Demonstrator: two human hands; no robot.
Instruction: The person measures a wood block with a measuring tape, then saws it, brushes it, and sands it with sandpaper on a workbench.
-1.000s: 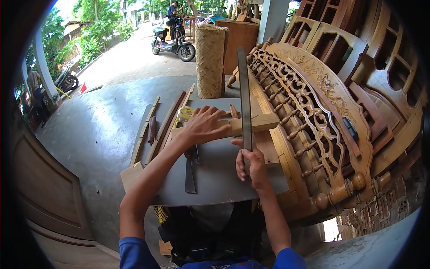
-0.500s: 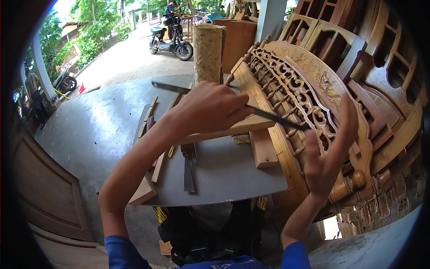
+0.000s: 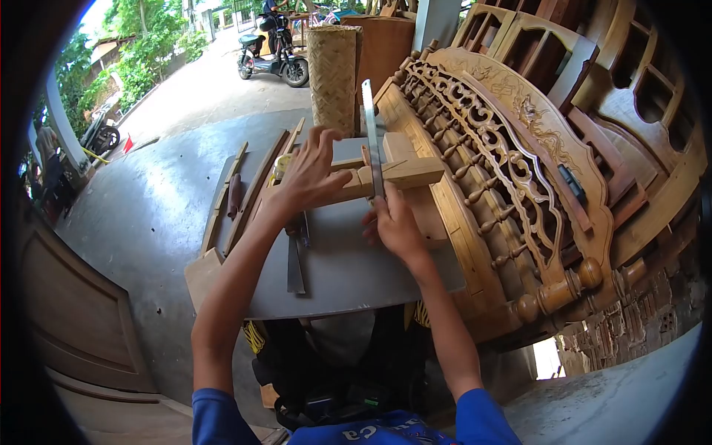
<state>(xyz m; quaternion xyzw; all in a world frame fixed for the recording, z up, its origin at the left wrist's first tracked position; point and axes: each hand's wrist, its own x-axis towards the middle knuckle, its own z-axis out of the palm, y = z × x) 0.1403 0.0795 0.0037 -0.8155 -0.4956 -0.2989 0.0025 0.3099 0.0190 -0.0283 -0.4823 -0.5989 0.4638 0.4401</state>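
My right hand (image 3: 398, 225) is closed round the lower end of a long, narrow flat metal strip (image 3: 373, 137). The strip points up and away from me, its pale tip above the work, and crosses in front of a wooden beam (image 3: 411, 173). Over the left part of that beam is my left hand (image 3: 313, 172), fingers spread and bent, the thumb reaching along the wood. Below that hand, a flat-bladed tool (image 3: 296, 268) lies on the grey board (image 3: 348, 285). A small yellow object (image 3: 281, 166) shows just beyond my left wrist.
Wooden strips (image 3: 256, 189) and a brown handle-like piece (image 3: 234, 194) lie at left. A carved wooden panel (image 3: 512, 126) with turned spindles leans at right. A woven roll (image 3: 335, 78) stands behind the beam. A scooter (image 3: 274, 55) is parked outside, near a partly visible person.
The metal strip has gone from my left hand to my right and swung from crosswise to nearly upright. My left hand has opened over the beam; my right hand has come inward from the right.
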